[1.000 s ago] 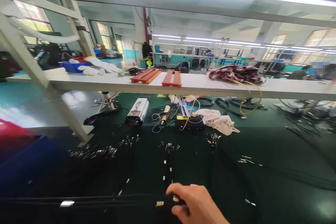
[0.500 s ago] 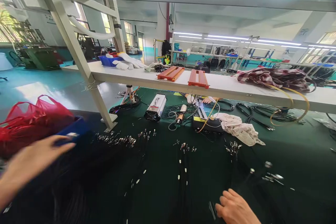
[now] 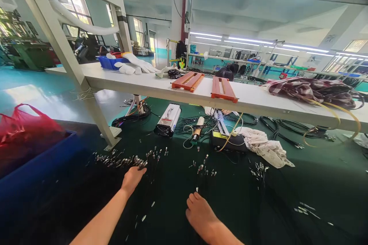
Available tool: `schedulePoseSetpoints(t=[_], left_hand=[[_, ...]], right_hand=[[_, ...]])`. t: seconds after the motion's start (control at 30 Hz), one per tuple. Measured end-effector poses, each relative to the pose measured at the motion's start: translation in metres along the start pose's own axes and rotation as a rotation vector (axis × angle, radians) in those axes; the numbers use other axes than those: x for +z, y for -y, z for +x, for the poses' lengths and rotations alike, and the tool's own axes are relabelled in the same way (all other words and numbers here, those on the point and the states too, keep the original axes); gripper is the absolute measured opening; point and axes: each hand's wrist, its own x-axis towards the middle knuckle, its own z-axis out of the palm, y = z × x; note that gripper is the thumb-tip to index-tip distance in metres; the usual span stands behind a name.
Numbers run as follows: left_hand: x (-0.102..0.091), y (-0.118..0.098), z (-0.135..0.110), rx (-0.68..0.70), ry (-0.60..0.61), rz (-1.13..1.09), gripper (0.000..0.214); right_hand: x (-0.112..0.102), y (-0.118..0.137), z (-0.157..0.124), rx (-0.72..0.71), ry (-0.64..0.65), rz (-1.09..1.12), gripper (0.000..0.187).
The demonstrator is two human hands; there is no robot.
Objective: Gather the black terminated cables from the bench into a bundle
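Toward the left of the dark green worktop, my left hand (image 3: 133,180) reaches forward into a heap of black cables with silver metal ends (image 3: 119,160). Its fingertips pinch together at the right end of the heap, on dark cable. Nearer the middle, my right hand (image 3: 201,214) is curled closed, back upward, over a cable whose silver tip (image 3: 197,189) shows just past the fingers. What lies inside its grip is mostly hidden. Beyond it is a group of cable ends (image 3: 202,169). Another bundle of silver-tipped cables (image 3: 259,170) lies to the right.
A blue bin (image 3: 37,160) with a red plastic bag (image 3: 28,124) stands at left. Behind the cables are a white-and-black device (image 3: 169,119), a black box (image 3: 230,141) and a crumpled cloth (image 3: 266,145). A raised white shelf (image 3: 138,84) carries orange racks (image 3: 188,81). Loose connectors (image 3: 304,209) lie right.
My left hand has moved from the blue bin rightward to the cable heap. My right hand has shifted left from the right-hand bundle to the middle cables. The view has turned slightly.
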Motion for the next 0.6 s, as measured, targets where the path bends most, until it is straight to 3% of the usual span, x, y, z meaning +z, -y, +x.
schedulePoseSetpoints(t=[0.13,0.27,0.43,0.6], left_hand=[[0.022,0.004,0.01,-0.092,0.088,0.116,0.041],[0.029,0.003,0.009,-0.062,0.054,0.094,0.034],[0.012,-0.005,-0.001,-0.028,0.047,-0.161,0.02],[-0.021,-0.035,-0.041,0.033,0.255,-0.548,0.023]], right_hand=[[0.018,0.003,0.004,0.003,0.035,0.113,0.022],[0.025,0.004,-0.024,0.188,-0.008,0.273,0.046],[0.026,0.014,-0.062,0.463,-0.122,0.435,0.024],[0.0,0.025,-0.052,0.496,-0.223,0.625,0.038]])
